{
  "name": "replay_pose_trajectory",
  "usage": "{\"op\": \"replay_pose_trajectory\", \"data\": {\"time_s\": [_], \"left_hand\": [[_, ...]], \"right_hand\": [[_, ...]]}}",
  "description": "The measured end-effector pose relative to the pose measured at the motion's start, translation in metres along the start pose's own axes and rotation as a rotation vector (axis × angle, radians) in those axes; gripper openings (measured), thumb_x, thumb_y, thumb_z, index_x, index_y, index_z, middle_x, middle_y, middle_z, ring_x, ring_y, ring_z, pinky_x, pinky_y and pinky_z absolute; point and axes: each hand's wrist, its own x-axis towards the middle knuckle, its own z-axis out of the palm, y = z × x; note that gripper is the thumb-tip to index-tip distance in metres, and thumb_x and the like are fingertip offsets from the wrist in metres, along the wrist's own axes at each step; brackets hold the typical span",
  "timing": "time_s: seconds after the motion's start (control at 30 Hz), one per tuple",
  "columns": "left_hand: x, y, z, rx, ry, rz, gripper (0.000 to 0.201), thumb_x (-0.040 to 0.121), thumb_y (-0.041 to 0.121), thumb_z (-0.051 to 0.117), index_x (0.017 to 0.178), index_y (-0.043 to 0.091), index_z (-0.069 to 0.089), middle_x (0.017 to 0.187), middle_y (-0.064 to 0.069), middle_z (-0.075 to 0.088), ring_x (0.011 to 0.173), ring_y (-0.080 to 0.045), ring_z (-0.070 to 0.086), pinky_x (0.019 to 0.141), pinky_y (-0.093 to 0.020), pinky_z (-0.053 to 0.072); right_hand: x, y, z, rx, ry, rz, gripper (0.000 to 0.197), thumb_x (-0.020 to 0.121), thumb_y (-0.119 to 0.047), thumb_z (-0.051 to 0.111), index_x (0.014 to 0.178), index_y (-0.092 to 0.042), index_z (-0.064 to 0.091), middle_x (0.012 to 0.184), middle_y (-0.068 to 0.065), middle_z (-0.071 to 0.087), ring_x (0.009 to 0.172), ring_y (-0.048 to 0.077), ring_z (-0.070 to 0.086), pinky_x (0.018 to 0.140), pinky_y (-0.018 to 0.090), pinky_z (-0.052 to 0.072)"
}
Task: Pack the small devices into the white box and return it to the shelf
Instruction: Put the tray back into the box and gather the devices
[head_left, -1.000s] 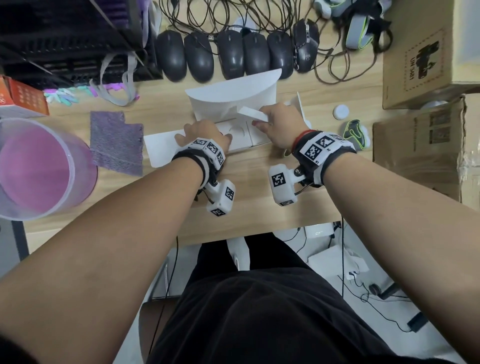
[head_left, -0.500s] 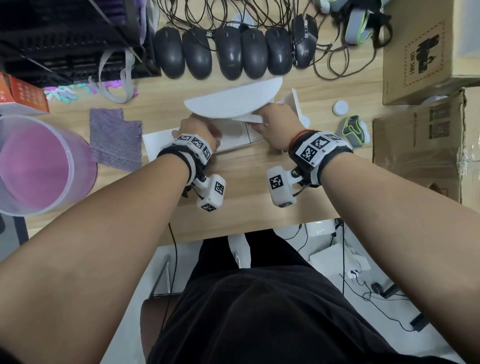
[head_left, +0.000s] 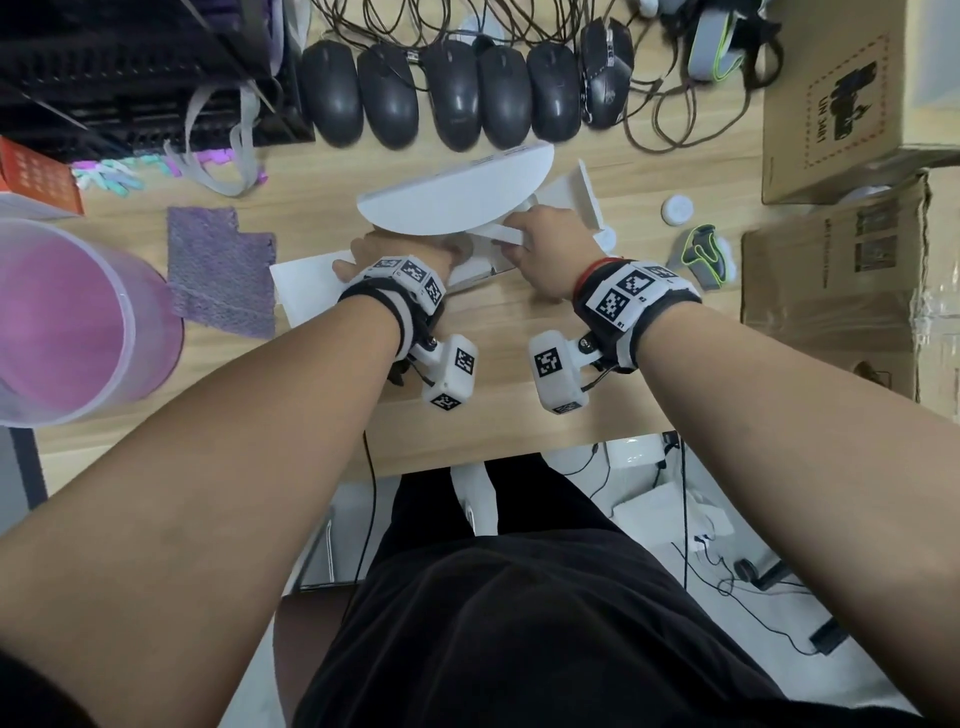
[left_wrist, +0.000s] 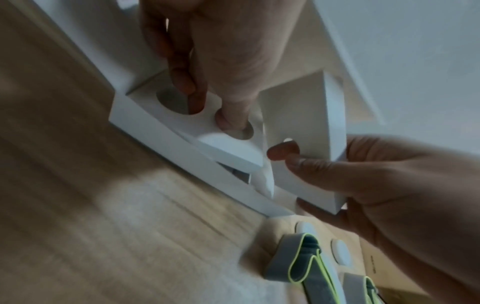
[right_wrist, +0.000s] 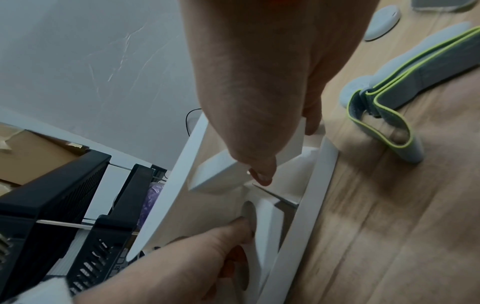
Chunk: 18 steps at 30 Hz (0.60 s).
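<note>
From the head view, my left hand (head_left: 400, 249) and right hand (head_left: 545, 244) are both in the white box (head_left: 483, 260), which sits open on the worktop (head_left: 498, 374) just past my wrists. The lid (head_left: 457, 195) leans over my fingers, lower than a second ago, when it stood nearly upright. A small white device (head_left: 677, 209) and a grey strap (head_left: 701, 254) lie to the right of my right hand.

From the left wrist, my left hand (left_wrist: 215, 61) curls two fingertips (left_wrist: 233, 119) into the round holes of the white insert (left_wrist: 197, 127), gripping it. My right hand (left_wrist: 363, 181) pinches a raised white flap (left_wrist: 301, 127) beside it.

From the right wrist, my right hand (right_wrist: 259, 92) closes thumb and fingers on that flap (right_wrist: 218, 170); my left hand (right_wrist: 187, 263) hooks the insert (right_wrist: 262, 222) below. The strap (right_wrist: 389, 107) lies to the right.
</note>
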Motion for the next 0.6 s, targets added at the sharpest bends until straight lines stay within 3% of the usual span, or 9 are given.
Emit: {"op": "replay_pose_trajectory", "data": {"time_s": [0.03,0.1,0.17,0.23,0.33,0.37,0.43,0.5,0.6], "left_hand": [[-0.02,0.01,-0.024,0.014,0.003,0.014,0.071,0.052,0.078,0.049,0.094,0.023,0.062,0.095,0.0,0.069,0.094,-0.032,0.063,0.092,-0.053,0.048],[-0.048,0.022,-0.054,-0.021,-0.038,0.03,0.061,0.059,0.07,0.062,0.089,0.017,0.062,0.092,-0.001,0.067,0.087,-0.028,0.063,0.083,-0.038,0.051],[-0.05,0.018,-0.066,-0.061,-0.115,0.067,0.058,0.063,0.062,0.067,0.09,0.011,0.068,0.086,-0.002,0.068,0.075,-0.022,0.062,0.06,-0.026,0.044],[-0.049,0.01,-0.073,-0.09,-0.183,0.1,0.06,0.061,0.06,0.064,0.09,0.008,0.072,0.081,-0.006,0.069,0.067,-0.019,0.06,0.051,-0.024,0.037],[-0.056,0.003,-0.088,-0.109,-0.242,0.203,0.062,0.051,0.061,0.061,0.08,0.007,0.071,0.072,-0.015,0.063,0.065,-0.026,0.055,0.055,-0.026,0.035],[-0.057,-0.001,-0.092,-0.089,-0.284,0.227,0.057,0.049,0.061,0.06,0.071,0.009,0.068,0.061,-0.01,0.055,0.061,-0.024,0.049,0.058,-0.027,0.034],[-0.06,-0.008,-0.099,0.011,-0.37,0.266,0.041,0.055,0.057,0.066,0.058,0.016,0.057,0.056,0.002,0.047,0.061,-0.02,0.045,0.061,-0.028,0.034],[-0.063,-0.016,-0.101,0.15,-0.403,0.316,0.034,0.07,0.045,0.076,0.06,0.017,0.059,0.063,0.006,0.053,0.066,-0.016,0.049,0.059,-0.026,0.036],[-0.069,-0.026,-0.096,0.302,-0.431,0.41,0.024,0.07,0.039,0.083,0.072,0.019,0.07,0.074,0.008,0.063,0.072,-0.012,0.055,0.059,-0.026,0.04]], "right_hand": [[0.001,-0.001,-0.001,0.019,0.012,-0.001,0.026,0.097,-0.025,0.053,0.117,-0.016,0.067,0.111,0.013,0.066,0.106,0.032,0.058,0.081,0.031,0.041],[0.002,-0.002,-0.004,0.064,0.029,0.016,0.024,0.099,-0.027,0.05,0.111,-0.013,0.066,0.108,0.013,0.065,0.102,0.031,0.059,0.077,0.029,0.04],[0.002,-0.002,-0.008,0.099,0.044,0.043,0.025,0.099,-0.026,0.048,0.113,-0.011,0.063,0.106,0.014,0.066,0.099,0.031,0.06,0.074,0.028,0.038],[0.001,-0.002,-0.012,0.098,0.046,0.058,0.027,0.099,-0.024,0.048,0.117,-0.009,0.061,0.107,0.016,0.065,0.099,0.033,0.06,0.073,0.028,0.037],[-0.003,-0.004,-0.018,0.08,0.019,0.057,0.033,0.097,-0.023,0.049,0.126,-0.011,0.061,0.11,0.018,0.064,0.102,0.035,0.06,0.077,0.03,0.042],[-0.004,-0.005,-0.018,0.083,0.013,0.052,0.035,0.096,-0.023,0.051,0.128,-0.013,0.062,0.114,0.017,0.064,0.104,0.034,0.06,0.081,0.031,0.044],[-0.006,-0.01,-0.019,0.077,0.003,0.019,0.035,0.095,-0.026,0.053,0.127,-0.017,0.064,0.121,0.016,0.062,0.109,0.033,0.059,0.089,0.033,0.046],[-0.008,-0.016,-0.019,0.051,-0.014,-0.026,0.032,0.093,-0.026,0.057,0.122,-0.017,0.068,0.119,0.014,0.064,0.108,0.031,0.059,0.09,0.032,0.047],[-0.012,-0.024,-0.017,0.03,-0.054,-0.091,0.027,0.088,-0.024,0.065,0.114,-0.02,0.073,0.105,0.006,0.069,0.101,0.024,0.06,0.086,0.03,0.046]]}}
